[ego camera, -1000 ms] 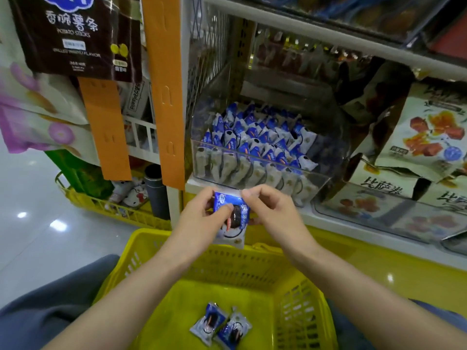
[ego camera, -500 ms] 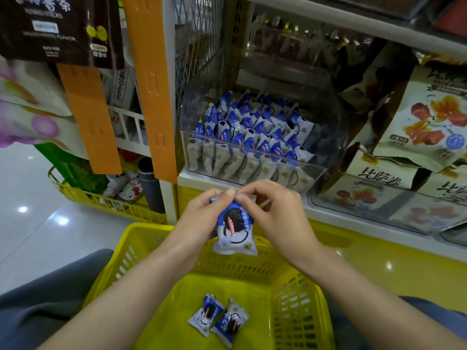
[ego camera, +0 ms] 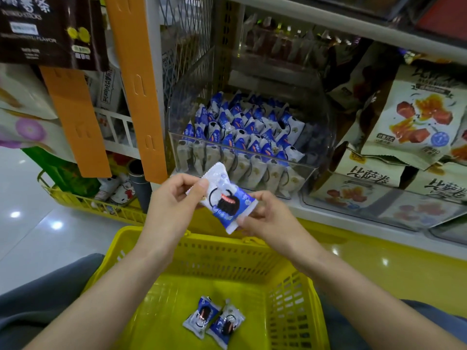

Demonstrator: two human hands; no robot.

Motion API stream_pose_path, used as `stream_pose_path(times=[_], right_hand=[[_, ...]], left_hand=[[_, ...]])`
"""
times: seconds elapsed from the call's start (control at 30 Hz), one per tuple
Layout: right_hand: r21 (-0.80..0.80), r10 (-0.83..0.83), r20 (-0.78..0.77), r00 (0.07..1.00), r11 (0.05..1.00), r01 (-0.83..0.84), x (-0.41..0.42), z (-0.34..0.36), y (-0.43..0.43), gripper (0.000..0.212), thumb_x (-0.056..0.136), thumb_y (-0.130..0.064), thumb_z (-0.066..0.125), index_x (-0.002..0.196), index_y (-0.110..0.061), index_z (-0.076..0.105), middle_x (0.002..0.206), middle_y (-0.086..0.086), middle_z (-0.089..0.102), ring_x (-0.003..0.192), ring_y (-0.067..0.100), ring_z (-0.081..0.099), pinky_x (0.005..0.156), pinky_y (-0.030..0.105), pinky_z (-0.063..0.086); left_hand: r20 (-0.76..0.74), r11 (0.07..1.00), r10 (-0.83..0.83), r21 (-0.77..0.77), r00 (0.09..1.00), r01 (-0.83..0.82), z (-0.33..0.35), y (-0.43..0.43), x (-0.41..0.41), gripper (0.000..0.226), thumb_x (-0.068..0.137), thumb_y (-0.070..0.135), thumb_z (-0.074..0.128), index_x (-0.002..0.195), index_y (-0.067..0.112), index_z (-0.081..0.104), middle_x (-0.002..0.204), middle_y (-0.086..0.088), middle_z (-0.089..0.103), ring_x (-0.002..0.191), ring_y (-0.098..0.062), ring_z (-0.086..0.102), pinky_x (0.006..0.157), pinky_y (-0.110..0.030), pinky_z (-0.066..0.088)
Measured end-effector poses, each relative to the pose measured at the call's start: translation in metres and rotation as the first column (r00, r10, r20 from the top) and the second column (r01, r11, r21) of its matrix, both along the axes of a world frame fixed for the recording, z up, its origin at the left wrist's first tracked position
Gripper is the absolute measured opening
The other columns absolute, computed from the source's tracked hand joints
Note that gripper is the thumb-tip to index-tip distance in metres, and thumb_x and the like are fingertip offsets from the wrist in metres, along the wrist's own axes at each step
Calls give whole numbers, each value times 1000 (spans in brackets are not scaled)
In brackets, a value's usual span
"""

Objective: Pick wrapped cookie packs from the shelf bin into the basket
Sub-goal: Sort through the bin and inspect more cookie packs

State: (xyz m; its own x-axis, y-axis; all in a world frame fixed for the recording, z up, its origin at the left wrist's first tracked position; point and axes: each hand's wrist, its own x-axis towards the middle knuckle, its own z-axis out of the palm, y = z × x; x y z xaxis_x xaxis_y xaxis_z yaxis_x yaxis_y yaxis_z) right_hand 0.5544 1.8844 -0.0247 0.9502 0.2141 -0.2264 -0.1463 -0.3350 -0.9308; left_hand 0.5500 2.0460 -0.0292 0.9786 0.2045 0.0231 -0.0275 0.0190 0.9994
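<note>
- Bin [ego camera: 242, 157]: we see its top open beneath the upper shelf [ego camera: 328, 24]; the clear front wall bars a level reach.
- Flanks: orange strip [ego camera: 136, 97] on the left, snack bags [ego camera: 414, 122] on the right (close beside the bin).
- Basket [ego camera: 227, 258]: mouth open, with two packs [ego camera: 214, 322] on its floor.

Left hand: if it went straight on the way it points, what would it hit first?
Past the cookie pack it pinches, probably the front wall of the clear shelf bin; depth is unclear.
</note>
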Motion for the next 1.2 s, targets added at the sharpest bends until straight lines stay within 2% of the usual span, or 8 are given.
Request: stream_pose_path(times=[0.07,0.13,0.3,0.57,0.77,0.87,1.03,1.2], right_hand=[[-242,84,186,979,970,-37,-3,-4,-1,45,82,-13,68,117,-22,42,112,-8,57,100,5,54,84,18,46],[-244,99,336,937,970,-15,-5,-4,1,47,82,-22,68,121,-29,43,118,-11,54,109,1,52,93,19,43],[-128,62,417,907,992,-9,-4,1,1,0,86,-26,62,86,-26,62,79,-9,66,77,2,61,71,27,52],[-391,226,684,693,916,87,-5,6,-1,6,89,-25,60,88,-20,63,81,-12,59,77,4,56,64,24,48],[-43,-194,459,867,970,239,3,6,1,12,91,-22,56,80,-24,56,77,-7,62,71,9,63,59,32,56],[44,-262,366,893,963,265,4,6,3,12,91,-19,55,79,-19,54,75,-4,61,63,3,62,51,24,55],[177,-239,220,946,963,202,3,5,6,10,91,-14,56,81,-14,60,73,-2,64,62,0,61,52,20,52],[39,-102,291,951,995,95,2,3,11,18,89,-8,57,86,-25,62,82,-10,65,71,-3,58,64,12,48]], left_hand=[[61,990,-37,141,997,28,1,-1,-2,14,90,15,57,76,13,60,73,3,64,65,0,57,62,-14,46],[95,962,-93,265,991,65,0,-2,-4,15,89,15,59,74,16,59,65,4,61,61,-2,54,58,-20,42],[73,912,-179,385,981,138,-3,-11,-10,13,86,23,60,73,23,62,71,-8,64,71,-30,60,64,-47,47],[-60,966,-251,45,966,254,-2,-12,-6,12,89,9,57,78,12,63,65,5,66,63,-4,62,58,-16,51],[-70,945,4,326,998,19,-14,-11,-3,28,81,15,69,80,26,43,79,4,51,63,-7,46,57,-11,40],[20,873,-65,485,998,48,-15,-14,-7,26,83,19,66,86,34,46,83,8,52,67,-3,49,58,-7,38],[-40,911,-273,309,961,272,-17,-23,-14,37,82,25,66,115,28,51,113,7,57,101,-5,56,83,-24,49],[-105,951,-309,-57,945,304,-11,-28,-15,23,92,7,50,107,25,52,100,-6,64,74,-6,67,63,-28,58]])
